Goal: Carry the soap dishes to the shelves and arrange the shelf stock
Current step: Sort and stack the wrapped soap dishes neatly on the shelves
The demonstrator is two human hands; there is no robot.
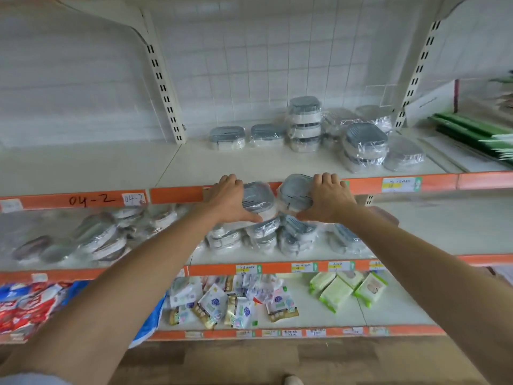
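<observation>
Gripped one per hand, two grey-lidded, film-wrapped plastic soap dishes [277, 200] are held by left hand [231, 200] and right hand [327, 200]; probably light, rigid, slippery, best clasped across the sides.

Top shelf [194, 165]: cream board with an orange front strip, at my 12 o'clock. Wrapped soap dishes [305, 123] sit on it from 12 toward 2 o'clock, some stacked, some single; green flat packs [477, 132] lie at 2 o'clock.
Middle shelf [416, 240]: heaps of wrapped grey dishes [266, 234] at centre, more jumbled ones [97, 240] at 9 o'clock.
Bottom shelf [388, 312]: small sachets [236, 301] at 6 o'clock, green wipe packs [347, 287] at 4 o'clock, red and blue bags [27, 304] at 8 o'clock.
Floor [249, 362]: brown wood-look planks beneath me.
</observation>
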